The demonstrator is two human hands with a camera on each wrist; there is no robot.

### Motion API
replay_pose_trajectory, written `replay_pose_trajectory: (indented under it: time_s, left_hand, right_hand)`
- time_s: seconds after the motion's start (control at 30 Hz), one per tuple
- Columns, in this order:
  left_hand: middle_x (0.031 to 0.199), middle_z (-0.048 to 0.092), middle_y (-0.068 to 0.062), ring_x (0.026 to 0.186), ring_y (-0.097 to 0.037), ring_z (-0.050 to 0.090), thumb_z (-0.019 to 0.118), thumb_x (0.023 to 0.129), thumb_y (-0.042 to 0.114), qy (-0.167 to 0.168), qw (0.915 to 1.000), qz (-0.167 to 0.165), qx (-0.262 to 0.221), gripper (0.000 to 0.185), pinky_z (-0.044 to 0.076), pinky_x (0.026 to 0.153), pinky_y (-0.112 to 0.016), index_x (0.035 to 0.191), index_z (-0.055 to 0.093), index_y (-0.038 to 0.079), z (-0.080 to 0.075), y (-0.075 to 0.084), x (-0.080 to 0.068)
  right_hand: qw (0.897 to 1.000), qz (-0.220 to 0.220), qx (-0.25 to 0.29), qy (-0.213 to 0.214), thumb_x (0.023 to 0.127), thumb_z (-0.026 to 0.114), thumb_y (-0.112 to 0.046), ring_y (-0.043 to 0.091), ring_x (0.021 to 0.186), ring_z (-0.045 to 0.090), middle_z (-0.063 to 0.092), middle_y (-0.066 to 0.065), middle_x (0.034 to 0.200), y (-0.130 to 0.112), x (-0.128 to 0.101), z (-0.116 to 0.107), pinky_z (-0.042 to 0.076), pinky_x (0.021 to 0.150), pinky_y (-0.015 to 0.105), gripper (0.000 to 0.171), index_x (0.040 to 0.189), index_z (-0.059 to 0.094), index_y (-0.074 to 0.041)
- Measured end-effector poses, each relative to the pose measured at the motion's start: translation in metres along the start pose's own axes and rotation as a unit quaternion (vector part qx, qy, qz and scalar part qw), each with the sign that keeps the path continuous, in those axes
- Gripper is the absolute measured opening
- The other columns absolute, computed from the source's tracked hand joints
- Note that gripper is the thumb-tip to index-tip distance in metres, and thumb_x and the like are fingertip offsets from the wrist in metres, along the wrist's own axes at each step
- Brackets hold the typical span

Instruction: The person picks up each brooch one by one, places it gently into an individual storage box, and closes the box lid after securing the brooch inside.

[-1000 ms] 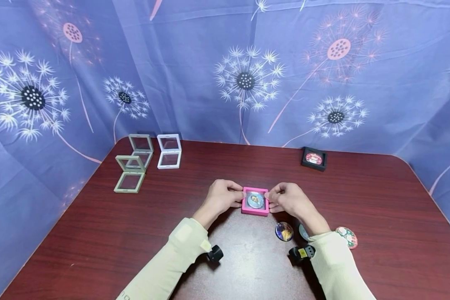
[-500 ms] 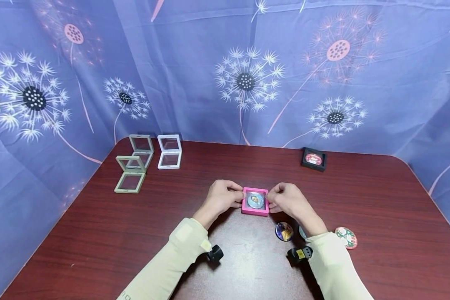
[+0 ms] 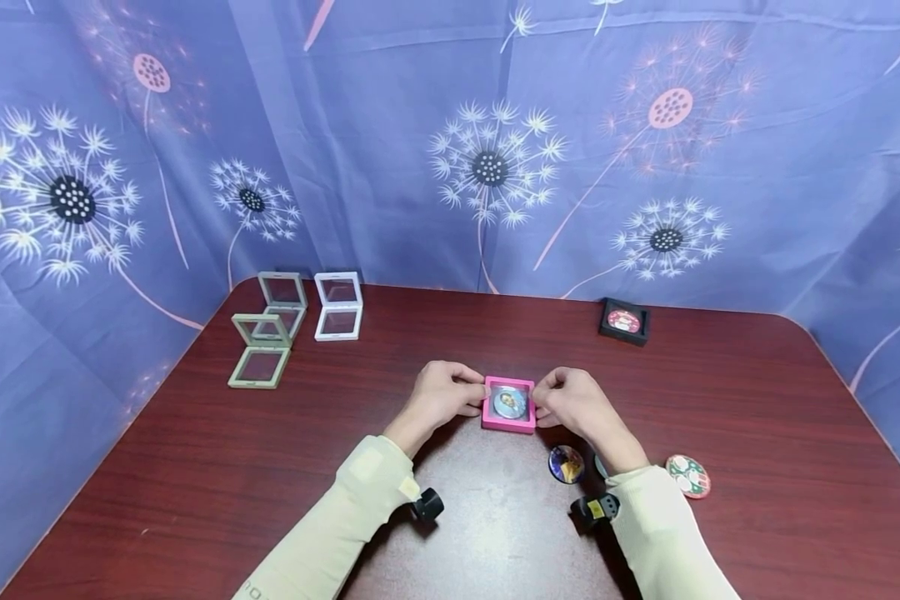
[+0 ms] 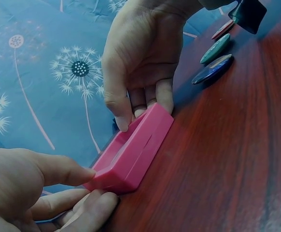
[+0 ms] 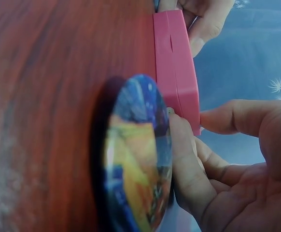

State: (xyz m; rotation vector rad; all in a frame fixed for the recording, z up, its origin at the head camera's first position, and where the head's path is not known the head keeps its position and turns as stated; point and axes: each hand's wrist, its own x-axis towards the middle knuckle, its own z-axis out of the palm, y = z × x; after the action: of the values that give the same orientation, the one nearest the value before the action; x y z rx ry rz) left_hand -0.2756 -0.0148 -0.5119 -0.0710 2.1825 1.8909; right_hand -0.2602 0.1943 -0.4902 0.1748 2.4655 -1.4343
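Pinches a pink case with left hand at nine o'clock, right hand at three, near a patterned disc at five.

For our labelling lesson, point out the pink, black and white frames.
Pink frame (image 4: 145, 150): left wrist view, outer side wall.
Black frame (image 3: 623, 337): head view, front edge.
White frame (image 3: 339, 306): head view, strip where its halves meet.

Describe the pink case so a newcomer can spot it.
On the dark red table, look to the middle, between the left hand and right hand. Both hold the square pink case, a round blue badge inside. Its bright pink sets it apart from the black case and the open pale cases.
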Motion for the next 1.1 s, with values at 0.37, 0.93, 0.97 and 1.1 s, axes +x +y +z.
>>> replay_pose_trajectory:
  time_s: [0.37,0.93,0.97,1.1]
  left_hand:
    - [0.087,0.077,-0.014,0.073,-0.021,0.076,0.081,0.089,-0.001,-0.001,0.9999,-0.004,-0.009,0.017,0.066,0.068,-0.034,0.105,0.077,-0.008,-0.002,0.001,0.001]
    - [0.097,0.078,-0.019,0.075,-0.021,0.076,0.077,0.091,-0.001,0.007,0.9993,0.007,-0.036,0.018,0.066,0.071,-0.035,0.107,0.076,-0.009,-0.012,-0.004,0.005]
    - [0.098,0.078,-0.019,0.075,-0.021,0.076,0.077,0.091,0.000,0.010,0.9992,0.006,-0.038,0.018,0.066,0.072,-0.035,0.107,0.076,-0.009,-0.013,-0.004,0.006]
    - [0.100,0.078,-0.018,0.079,-0.021,0.076,0.077,0.093,0.002,0.025,0.9986,0.009,-0.046,0.019,0.066,0.074,-0.035,0.109,0.076,-0.008,-0.022,-0.002,0.009]
  right_hand:
    - [1.000,-0.001,-0.005,0.006,0.099,0.063,-0.005,0.023,0.072,0.074,0.067,0.022,0.091,-0.003,0.000,0.001,0.066,0.069,0.037,0.017,0.107,0.062,0.010]
    - [0.996,0.006,-0.079,0.031,0.100,0.064,-0.009,0.025,0.074,0.076,0.068,0.017,0.088,-0.007,0.001,-0.005,0.064,0.068,0.037,0.017,0.105,0.063,0.007]
    - [0.996,0.007,-0.080,0.031,0.100,0.064,-0.009,0.024,0.074,0.076,0.068,0.017,0.087,-0.007,0.002,-0.006,0.064,0.068,0.037,0.017,0.105,0.063,0.006]
    - [0.997,0.009,-0.075,0.035,0.099,0.063,-0.008,0.023,0.072,0.075,0.067,0.017,0.087,-0.007,0.002,-0.008,0.064,0.067,0.037,0.016,0.105,0.064,0.007]
